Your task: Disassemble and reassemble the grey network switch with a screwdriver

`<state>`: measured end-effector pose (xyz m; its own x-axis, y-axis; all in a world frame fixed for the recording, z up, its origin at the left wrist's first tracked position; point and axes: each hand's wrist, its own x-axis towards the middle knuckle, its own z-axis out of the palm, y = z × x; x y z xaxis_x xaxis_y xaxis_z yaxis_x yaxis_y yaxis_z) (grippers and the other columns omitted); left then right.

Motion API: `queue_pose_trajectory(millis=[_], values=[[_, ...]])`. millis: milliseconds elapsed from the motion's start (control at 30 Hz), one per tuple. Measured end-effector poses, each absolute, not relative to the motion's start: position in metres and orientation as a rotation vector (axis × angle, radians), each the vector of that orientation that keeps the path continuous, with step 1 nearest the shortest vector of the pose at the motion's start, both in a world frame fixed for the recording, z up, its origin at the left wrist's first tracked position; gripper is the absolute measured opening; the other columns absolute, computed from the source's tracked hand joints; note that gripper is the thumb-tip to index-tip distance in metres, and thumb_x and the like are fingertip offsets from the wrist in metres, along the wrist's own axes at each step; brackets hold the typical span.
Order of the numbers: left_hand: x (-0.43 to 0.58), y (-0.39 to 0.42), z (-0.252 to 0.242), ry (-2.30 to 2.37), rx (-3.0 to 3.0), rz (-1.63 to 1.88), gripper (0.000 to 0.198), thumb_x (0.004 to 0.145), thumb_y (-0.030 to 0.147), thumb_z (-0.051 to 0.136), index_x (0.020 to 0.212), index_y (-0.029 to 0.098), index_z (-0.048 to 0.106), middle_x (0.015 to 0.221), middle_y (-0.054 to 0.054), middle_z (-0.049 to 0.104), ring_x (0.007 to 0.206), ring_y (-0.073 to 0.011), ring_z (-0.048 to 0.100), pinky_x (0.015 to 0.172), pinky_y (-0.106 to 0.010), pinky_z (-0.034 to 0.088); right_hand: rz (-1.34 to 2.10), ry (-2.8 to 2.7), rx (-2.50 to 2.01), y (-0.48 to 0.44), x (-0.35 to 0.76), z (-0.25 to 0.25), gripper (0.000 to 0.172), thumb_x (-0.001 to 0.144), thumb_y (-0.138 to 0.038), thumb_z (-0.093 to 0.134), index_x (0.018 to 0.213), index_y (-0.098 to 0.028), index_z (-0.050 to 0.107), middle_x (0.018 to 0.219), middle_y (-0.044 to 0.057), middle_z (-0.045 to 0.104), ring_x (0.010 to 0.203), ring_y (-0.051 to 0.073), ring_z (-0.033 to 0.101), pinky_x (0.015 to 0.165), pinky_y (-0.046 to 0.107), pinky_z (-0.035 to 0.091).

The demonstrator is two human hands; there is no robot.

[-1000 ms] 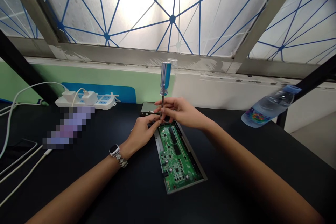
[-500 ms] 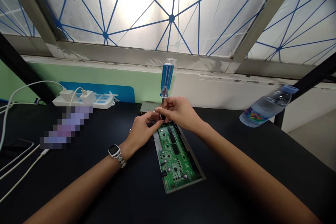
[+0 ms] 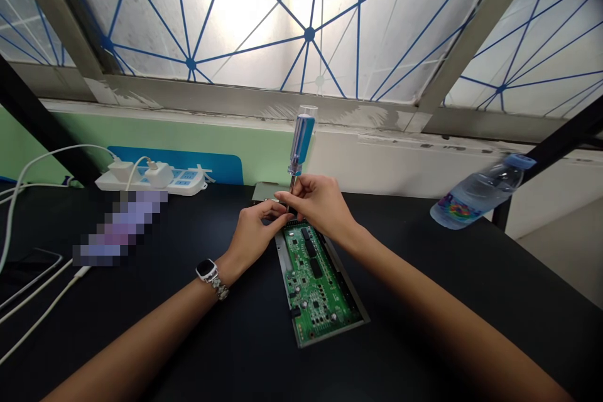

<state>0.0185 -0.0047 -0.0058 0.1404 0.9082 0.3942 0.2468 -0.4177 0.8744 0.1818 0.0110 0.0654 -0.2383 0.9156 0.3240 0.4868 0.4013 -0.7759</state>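
Note:
A screwdriver with a clear and blue handle stands nearly upright, its tip down at the far end of a green circuit board. My right hand pinches its metal shaft between thumb and fingers. Thumb and fingers of my left hand close together beside the lower shaft; whatever they grip there is hidden. The board sits in a thin metal frame on the black table. Behind my fingers a grey metal piece shows in part. The screwdriver's tip is covered by my fingers.
On the left, a white power strip holds plugged-in chargers, and white cables run across the table. A blurred-out object lies near it. A plastic bottle leans at the back right, before the wall and window.
The screwdriver handle has turned about its axis, showing more of its clear side, and leans slightly further right. Both hands stay in nearly the same place.

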Motion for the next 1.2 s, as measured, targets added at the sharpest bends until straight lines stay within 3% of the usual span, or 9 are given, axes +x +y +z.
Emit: queue_pose_trajectory(millis=[233,367,467,767,933,1200], values=[[0.016,-0.009,-0.001,1.13,1.869,1.252,0.018,0.095,0.032,0.066,0.1,0.02,0.078,0.1,-0.006,0.082,0.097,-0.0271,0.075,0.084,-0.034,0.056,0.896,-1.966,-1.181,0.016,0.195,0.076,0.031,0.078,-0.043,0.082,0.081,-0.018,0.064,0.083,0.006,0.073,0.067,0.018,0.069,0.058,0.029,0.052],[0.016,-0.008,0.0,1.097,1.9,1.198,0.023,0.1,0.032,0.058,0.105,0.021,0.078,0.107,-0.006,0.081,0.101,-0.0258,0.074,0.089,-0.034,0.054,1.23,-1.93,-1.027,0.02,0.204,0.083,0.03,0.083,-0.031,0.078,0.106,-0.015,0.066,0.097,0.007,0.074,0.07,0.016,0.071,0.068,0.031,0.06],[0.015,-0.007,-0.001,1.057,1.92,1.181,0.026,0.103,0.031,0.053,0.108,0.021,0.077,0.112,-0.005,0.079,0.101,-0.0238,0.073,0.089,-0.032,0.052,1.327,-1.929,-0.957,0.018,0.205,0.086,0.025,0.09,-0.023,0.069,0.113,-0.014,0.066,0.104,0.009,0.074,0.069,0.014,0.071,0.072,0.033,0.062],[0.017,-0.012,0.0,1.143,1.983,1.201,0.021,0.1,0.03,0.056,0.105,0.021,0.074,0.106,-0.005,0.079,0.098,-0.0241,0.073,0.077,-0.03,0.054,1.14,-1.974,-0.948,0.017,0.203,0.083,0.017,0.088,-0.031,0.074,0.091,-0.015,0.071,0.081,0.004,0.074,0.059,0.014,0.069,0.065,0.031,0.06],[0.019,-0.011,0.0,1.149,1.923,1.322,0.014,0.094,0.033,0.067,0.1,0.021,0.071,0.098,-0.005,0.078,0.091,-0.0231,0.073,0.084,-0.034,0.057,1.032,-1.934,-0.976,0.017,0.199,0.077,0.024,0.083,-0.034,0.078,0.076,-0.017,0.064,0.069,0.001,0.068,0.056,0.014,0.066,0.057,0.029,0.055],[0.023,-0.011,-0.001,1.208,1.899,1.385,0.012,0.09,0.031,0.074,0.089,0.021,0.067,0.088,-0.002,0.074,0.086,-0.0211,0.07,0.081,-0.033,0.054,0.785,-1.947,-1.083,0.015,0.189,0.073,0.028,0.084,-0.032,0.074,0.071,-0.021,0.052,0.064,-0.002,0.063,0.059,0.014,0.062,0.055,0.027,0.046]])
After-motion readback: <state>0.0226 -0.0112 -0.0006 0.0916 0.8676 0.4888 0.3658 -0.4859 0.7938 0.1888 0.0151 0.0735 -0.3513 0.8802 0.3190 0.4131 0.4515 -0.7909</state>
